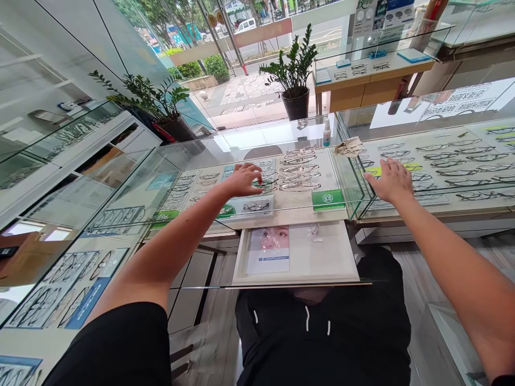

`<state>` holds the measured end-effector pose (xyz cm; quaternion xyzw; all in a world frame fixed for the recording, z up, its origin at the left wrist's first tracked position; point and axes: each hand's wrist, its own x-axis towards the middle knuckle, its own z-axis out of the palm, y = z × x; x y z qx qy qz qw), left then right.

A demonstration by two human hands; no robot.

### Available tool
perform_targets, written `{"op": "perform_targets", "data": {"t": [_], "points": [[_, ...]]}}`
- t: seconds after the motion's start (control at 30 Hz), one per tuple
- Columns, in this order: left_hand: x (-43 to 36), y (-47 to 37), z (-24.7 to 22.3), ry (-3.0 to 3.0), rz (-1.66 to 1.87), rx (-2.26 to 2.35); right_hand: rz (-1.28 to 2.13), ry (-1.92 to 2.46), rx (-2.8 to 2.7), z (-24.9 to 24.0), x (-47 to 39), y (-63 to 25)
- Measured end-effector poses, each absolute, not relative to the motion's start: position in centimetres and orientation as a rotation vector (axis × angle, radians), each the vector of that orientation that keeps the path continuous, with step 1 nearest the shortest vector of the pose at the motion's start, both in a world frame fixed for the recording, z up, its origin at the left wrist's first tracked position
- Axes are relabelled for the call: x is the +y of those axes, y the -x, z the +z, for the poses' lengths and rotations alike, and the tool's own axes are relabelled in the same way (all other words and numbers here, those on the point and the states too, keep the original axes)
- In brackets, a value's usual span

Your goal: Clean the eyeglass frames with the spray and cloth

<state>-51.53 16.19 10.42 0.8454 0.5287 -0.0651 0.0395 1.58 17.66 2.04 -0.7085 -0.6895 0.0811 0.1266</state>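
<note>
My left hand [244, 180] is over the glass counter top, fingers apart and slightly bent, with nothing in it. Beneath the glass near it are rows of eyeglasses [300, 177] and a green card [328, 199]. On the right, my right hand [389, 181] has its fingers spread at the glass of the neighbouring case, above more eyeglasses [446, 163]. A crumpled beige cloth [348, 147] and a small spray bottle [326, 132] stand between and beyond the hands. An open drawer [330, 257] holds a leaflet [269, 262] and a small clear packet [315, 232].
Potted plants stand behind the counter, one at centre [296, 102] and one at left [173, 120]. Glass cases with eyeglasses [68, 268] run along the left. The drawer juts out toward my lap. A display table [378, 75] is at the back right.
</note>
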Motion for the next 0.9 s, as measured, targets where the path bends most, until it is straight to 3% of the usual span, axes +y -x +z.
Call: {"op": "perform_targets", "data": {"t": [0.9], "points": [[17.1,50.7,10.4,-2.585,-0.180,1.696,0.194,2.075,-2.006,1.7,17.7,-1.6]]}}
